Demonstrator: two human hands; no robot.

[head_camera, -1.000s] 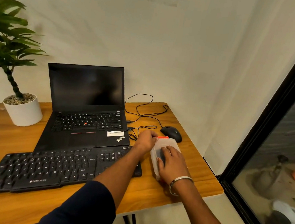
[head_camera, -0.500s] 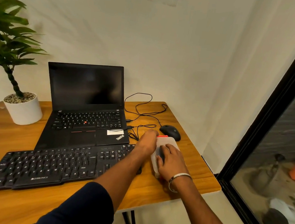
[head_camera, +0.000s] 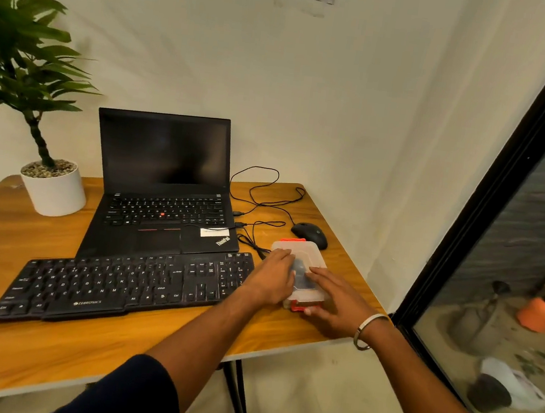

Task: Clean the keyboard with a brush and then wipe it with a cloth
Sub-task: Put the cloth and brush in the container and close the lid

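Note:
A black keyboard lies at a slant on the wooden table, in front of an open black laptop. To its right sits a clear plastic box with orange clips and something dark inside. My left hand rests on the box's left side, fingers on the lid. On the box's right and near end lies my right hand, with its thumb by the near orange clip. No brush or cloth shows in the open.
A black mouse with tangled cables lies just behind the box. A potted plant stands at the back left. The table's right edge is close to the box, with a dark-framed glass door beyond.
My right hand has slid from the lid's top toward the box's near right end. The left hand keeps its place on the left side. The view has shifted slightly.

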